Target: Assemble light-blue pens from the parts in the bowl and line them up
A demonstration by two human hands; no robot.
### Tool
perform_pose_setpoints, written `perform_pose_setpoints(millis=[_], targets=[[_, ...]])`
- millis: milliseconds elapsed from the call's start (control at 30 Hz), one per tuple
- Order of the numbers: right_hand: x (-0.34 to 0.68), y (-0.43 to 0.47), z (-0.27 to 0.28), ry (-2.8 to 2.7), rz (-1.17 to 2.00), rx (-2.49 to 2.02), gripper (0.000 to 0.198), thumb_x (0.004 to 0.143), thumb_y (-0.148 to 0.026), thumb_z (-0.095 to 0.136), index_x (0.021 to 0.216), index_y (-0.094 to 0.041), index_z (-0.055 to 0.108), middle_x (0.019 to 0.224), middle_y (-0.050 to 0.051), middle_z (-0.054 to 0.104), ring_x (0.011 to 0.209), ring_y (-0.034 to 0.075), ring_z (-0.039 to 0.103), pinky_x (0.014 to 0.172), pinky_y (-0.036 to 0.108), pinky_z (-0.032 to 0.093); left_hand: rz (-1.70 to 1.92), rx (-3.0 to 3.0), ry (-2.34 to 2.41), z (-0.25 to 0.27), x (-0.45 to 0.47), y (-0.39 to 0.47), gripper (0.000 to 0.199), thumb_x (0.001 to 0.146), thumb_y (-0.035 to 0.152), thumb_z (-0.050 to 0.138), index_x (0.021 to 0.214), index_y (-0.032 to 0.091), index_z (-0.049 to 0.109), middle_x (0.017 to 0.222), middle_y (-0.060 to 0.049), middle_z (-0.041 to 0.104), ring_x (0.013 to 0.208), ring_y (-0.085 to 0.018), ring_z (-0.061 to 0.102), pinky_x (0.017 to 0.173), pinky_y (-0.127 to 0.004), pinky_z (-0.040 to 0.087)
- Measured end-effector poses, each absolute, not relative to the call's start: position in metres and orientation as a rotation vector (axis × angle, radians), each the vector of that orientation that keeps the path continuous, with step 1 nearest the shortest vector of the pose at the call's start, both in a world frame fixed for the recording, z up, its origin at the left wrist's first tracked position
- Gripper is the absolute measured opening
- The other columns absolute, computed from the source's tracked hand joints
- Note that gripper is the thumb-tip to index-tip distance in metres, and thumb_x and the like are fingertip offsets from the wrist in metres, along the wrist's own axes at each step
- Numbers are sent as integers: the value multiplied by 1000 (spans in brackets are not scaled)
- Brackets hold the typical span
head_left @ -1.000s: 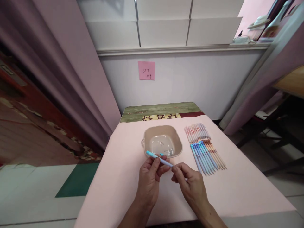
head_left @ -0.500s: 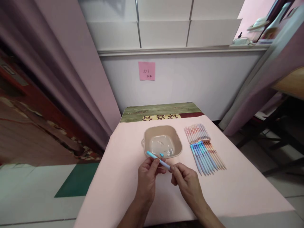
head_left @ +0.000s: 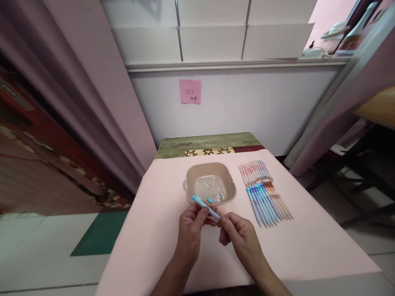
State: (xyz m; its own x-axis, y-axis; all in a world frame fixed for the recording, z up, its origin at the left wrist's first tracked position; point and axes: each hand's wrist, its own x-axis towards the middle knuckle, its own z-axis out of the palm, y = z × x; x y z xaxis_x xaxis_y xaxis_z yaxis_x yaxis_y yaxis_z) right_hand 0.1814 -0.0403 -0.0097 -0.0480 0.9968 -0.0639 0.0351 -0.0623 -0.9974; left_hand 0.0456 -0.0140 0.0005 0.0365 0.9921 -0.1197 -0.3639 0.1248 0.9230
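Observation:
A slim mechanical pencil (head_left: 202, 203), light blue at its far end and lilac at its near end, is held at a slant above the table's middle. My left hand (head_left: 191, 225) pinches its barrel between thumb and fingers. At the near end, my right hand (head_left: 237, 231) grips it with thumb and forefinger, covering the tip. A small blue piece (head_left: 209, 200) shows just beyond my left fingers; whether they hold it I cannot tell. Right behind my hands stands a beige basin (head_left: 230, 181), with small white bits (head_left: 219, 196) and thin greyish pieces on its floor.
Right of the basin, a row of blue pencils (head_left: 263, 205) lies beside brown-topped pencils (head_left: 279, 199). Behind them is a bundle of pale pencils (head_left: 255, 172). A pink cloth (head_left: 154, 230) covers the table. A pink note (head_left: 190, 91) sticks to the wall.
My right hand has shifted slightly left along with the pencil's near end, and the pencil has turned a little. Both hands keep their hold.

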Motion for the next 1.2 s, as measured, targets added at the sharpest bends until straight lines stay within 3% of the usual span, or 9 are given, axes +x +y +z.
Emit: perform_pose_setpoints(millis=[133, 300, 367, 533, 633, 833, 933, 1067, 1200], targets=[[182, -39, -10, -1226, 1371, -1235, 46, 89, -56, 44, 72, -17, 60, 48, 0, 56, 44, 12, 50, 48, 23, 40, 1259, 851, 952, -1, 45, -13, 20, 80, 30, 65, 86, 12, 66, 84, -8, 71, 70, -18, 65, 63, -29, 52], [182, -39, -3, -1389, 1027, -1363, 27, 78, -45, 67, 87, -20, 67, 70, 1, 67, 60, 13, 56, 57, 22, 41, 1275, 861, 1022, -5, 42, -10, 21, 78, 31, 68, 87, 12, 66, 82, -7, 70, 69, -17, 65, 62, -27, 52], [180, -41, -3, -1377, 1009, -1358, 26, 79, -45, 66, 83, -19, 67, 67, 1, 65, 60, 13, 56, 58, 22, 41, 1254, 890, 1019, -4, 41, -9, 21, 78, 31, 67, 87, 12, 66, 81, -6, 70, 69, -17, 64, 62, -27, 52], [180, -39, -12, -1095, 1532, -1112, 42, 84, -54, 54, 74, -15, 64, 52, 0, 57, 45, 10, 49, 47, 21, 38, 1199, 949, 964, 2, 41, -9, 19, 80, 30, 65, 85, 12, 66, 82, -6, 70, 59, -12, 60, 56, -24, 49], [182, -38, -16, -1000, 1669, -1070, 48, 85, -58, 49, 74, -13, 63, 49, -1, 54, 40, 9, 44, 44, 21, 35, 1190, 949, 954, 2, 43, -10, 19, 81, 31, 64, 85, 12, 66, 81, -6, 70, 53, -10, 57, 54, -24, 47], [185, -40, -16, -1248, 1236, -1298, 36, 76, -49, 69, 91, -16, 66, 57, -2, 56, 54, 10, 47, 51, 20, 36, 1213, 954, 1035, -4, 44, -9, 20, 78, 32, 67, 83, 13, 67, 78, -5, 69, 61, -13, 59, 57, -24, 48], [185, -43, -15, -1307, 1122, -1332, 29, 78, -46, 67, 86, -18, 67, 61, -1, 59, 55, 11, 47, 52, 21, 36, 1206, 953, 1045, -5, 44, -9, 20, 77, 32, 68, 80, 13, 67, 76, -5, 69, 60, -12, 58, 56, -24, 48], [183, -44, -13, -1215, 1301, -1221, 36, 83, -50, 59, 73, -16, 64, 60, 1, 59, 56, 12, 51, 55, 23, 40, 1163, 999, 1004, -1, 42, -10, 19, 79, 32, 65, 83, 13, 68, 82, -7, 70, 63, -13, 58, 56, -23, 46], [185, -42, -11, -998, 1599, -1069, 43, 83, -55, 57, 70, -14, 62, 55, -1, 54, 49, 9, 44, 49, 21, 35, 1121, 995, 930, 3, 42, -11, 19, 81, 31, 63, 85, 14, 69, 85, -8, 72, 62, -13, 58, 60, -25, 46]])
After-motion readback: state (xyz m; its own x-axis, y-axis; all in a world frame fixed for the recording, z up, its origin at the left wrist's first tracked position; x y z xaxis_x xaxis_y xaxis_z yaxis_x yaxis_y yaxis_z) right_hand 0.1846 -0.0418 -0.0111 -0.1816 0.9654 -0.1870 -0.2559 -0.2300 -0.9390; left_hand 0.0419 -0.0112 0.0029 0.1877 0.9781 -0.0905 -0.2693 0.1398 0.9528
